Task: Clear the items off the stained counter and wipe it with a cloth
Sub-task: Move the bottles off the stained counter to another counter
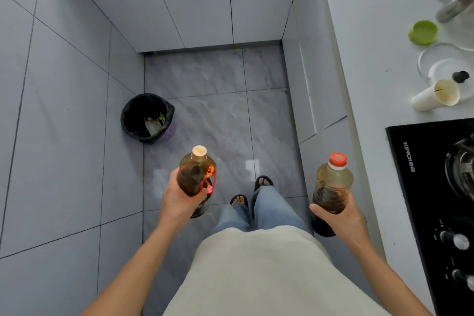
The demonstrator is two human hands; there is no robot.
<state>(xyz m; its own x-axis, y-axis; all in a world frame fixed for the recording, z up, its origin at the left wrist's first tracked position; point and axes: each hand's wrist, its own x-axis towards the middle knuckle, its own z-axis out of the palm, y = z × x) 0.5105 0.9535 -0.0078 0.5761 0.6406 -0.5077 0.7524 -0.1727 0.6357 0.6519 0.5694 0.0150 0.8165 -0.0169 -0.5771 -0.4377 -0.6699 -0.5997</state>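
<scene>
I am standing in a narrow kitchen on a grey marbled tile floor [218, 115], with white handle-fronted cabinets [200, 2] ahead and the pale grey counter [372, 33] running along my right. I am holding one bottle in each hand, both out over the floor and clear of the counter. My left hand [179, 197] is wrapping round the belly of a brown plastic bottle with a beige cap and a red carrying loop [197, 177], fingers curled under it. My right hand [343, 218] is gripping the lower half of a clear plastic bottle with an orange-red cap, about half full of dark liquid [333, 187].

I am judging both as fairly heavy and sloshing, with smooth and possibly oily walls, so holding low around the body feels safer than pinching the neck; thin plastic will dent if I squeeze hard.

Things are waiting on the counter: a lime-green round lid [423, 32], a white paper cup lying on its side [436, 96], a clear glass dish [441, 64], and a black glass hob [441, 187] nearer me. A black-lined waste bin [147, 118] is sitting on the floor to my left. No cloth is showing.
</scene>
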